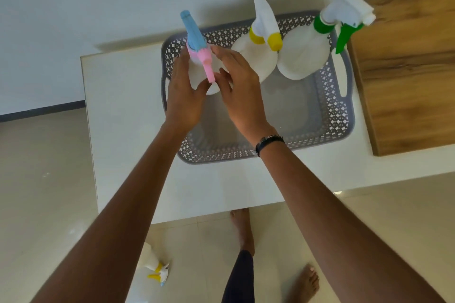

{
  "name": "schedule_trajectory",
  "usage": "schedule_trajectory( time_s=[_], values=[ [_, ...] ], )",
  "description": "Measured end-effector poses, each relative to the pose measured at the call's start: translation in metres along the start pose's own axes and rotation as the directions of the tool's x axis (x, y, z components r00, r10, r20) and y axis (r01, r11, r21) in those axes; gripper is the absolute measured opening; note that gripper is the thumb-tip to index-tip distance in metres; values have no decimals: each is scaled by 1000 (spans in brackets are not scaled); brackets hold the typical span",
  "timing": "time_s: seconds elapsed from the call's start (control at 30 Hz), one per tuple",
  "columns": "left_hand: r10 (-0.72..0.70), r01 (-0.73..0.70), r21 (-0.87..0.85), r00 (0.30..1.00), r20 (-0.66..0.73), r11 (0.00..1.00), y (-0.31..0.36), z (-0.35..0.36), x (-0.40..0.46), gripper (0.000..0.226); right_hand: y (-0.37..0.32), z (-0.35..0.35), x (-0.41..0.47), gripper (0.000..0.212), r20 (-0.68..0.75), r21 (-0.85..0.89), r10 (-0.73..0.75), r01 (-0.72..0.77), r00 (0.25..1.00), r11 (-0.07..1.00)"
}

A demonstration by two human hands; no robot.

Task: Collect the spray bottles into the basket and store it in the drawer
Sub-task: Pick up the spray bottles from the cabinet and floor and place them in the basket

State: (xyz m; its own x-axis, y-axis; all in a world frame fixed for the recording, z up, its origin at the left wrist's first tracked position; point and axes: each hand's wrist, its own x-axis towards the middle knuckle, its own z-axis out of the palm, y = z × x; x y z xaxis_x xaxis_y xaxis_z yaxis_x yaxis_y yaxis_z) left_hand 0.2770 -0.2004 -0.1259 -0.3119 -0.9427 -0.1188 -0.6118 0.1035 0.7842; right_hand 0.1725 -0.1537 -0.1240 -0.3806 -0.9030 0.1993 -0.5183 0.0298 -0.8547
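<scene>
the pink-and-blue spray bottle [197,56] stands upright at the far left corner of the grey basket [327,110], held between both hands. the left hand [183,96] wraps its white body from the left, fingers closed on it; the right hand [240,88] cups the other side with fingers spread, touching the bottle rather than clamping it, probably to steady it as it settles beside the others. two more bottles already stand along the basket's far wall: the yellow-capped bottle [261,54] in the middle and the green-trigger bottle [307,49] at the right corner, so the row looks packed upright to save room. the near half of the basket is bare, leaving space for more. the basket sits on a white counter [123,130], its right handle close to a wooden board [406,81]. one more spray bottle [151,263] lies on the tiled floor [49,192] near the person's bare feet, still to be collected. no drawer is in view.
</scene>
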Motion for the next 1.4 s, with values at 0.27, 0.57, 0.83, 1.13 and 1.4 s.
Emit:
schedule_trajectory(
  time_s=[0.27, 0.57, 0.83, 1.13, 1.4],
  values=[
    [49, -61, -67, 984, -170, 996, 37, 16, -121, 43, -8, -74, -122, 28, -149, 70, 154, -145, 977, 987],
    [-10, 26, -123, 992, 124, 992, 71, 117, -327, 31, 27, -175, -333, 24, -193, 21, 311, -313, 931, 950],
    [-54, 97, -118, 945, 323, 988, 73, 205, -515, 29, 56, -262, -541, 26, -132, -118, 456, -470, 880, 875],
    [-60, 59, 22, 780, 623, 998, 42, 242, -652, 33, 77, -294, -717, 25, -154, -160, 659, -677, 736, 718],
    [-64, -77, 171, 717, 694, 982, 4, 227, -711, 36, 77, -284, -818, 24, -211, -69, 759, -783, 616, 618]
  ],
)
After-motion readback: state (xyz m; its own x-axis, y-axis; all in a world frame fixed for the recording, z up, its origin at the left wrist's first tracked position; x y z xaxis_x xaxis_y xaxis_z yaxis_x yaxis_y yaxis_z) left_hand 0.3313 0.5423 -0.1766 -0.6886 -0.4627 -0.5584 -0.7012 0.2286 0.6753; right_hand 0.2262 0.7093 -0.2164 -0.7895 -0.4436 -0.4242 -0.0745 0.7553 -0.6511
